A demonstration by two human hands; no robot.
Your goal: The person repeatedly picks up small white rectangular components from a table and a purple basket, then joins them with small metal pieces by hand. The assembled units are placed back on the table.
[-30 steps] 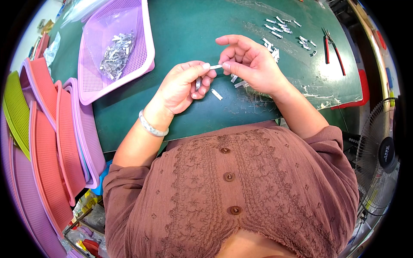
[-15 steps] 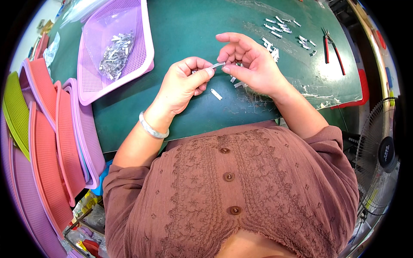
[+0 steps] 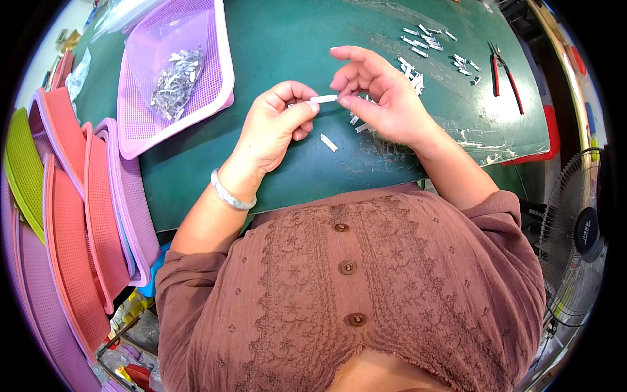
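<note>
Between the thumb and forefinger of my left hand [image 3: 277, 121] is a small, narrow silvery-white strip [image 3: 324, 99], lying nearly level above the table. My right hand [image 3: 382, 98] has its thumb tip at the strip's other end, with its middle fingers curled beside it and its forefinger raised. Both hands are closed about this one piece. Below them, a similar loose strip [image 3: 328, 143] lies on the green table [image 3: 287, 176]. More of these pieces [image 3: 413, 75] lie behind and under my right hand, partly hidden by it.
A purple mesh basket [image 3: 225, 78] at left holds a clear bag of metal pieces [image 3: 177, 85]. Loose pieces [image 3: 428, 40] are scattered at the far right, near red-handled pliers [image 3: 506, 78]. Stacked baskets [image 3: 72, 215] stand left of the table; a fan [image 3: 575, 235] stands right.
My left hand has shifted slightly up and left, and the strip has turned in its fingertips to lie flatter. The right hand has barely moved.
</note>
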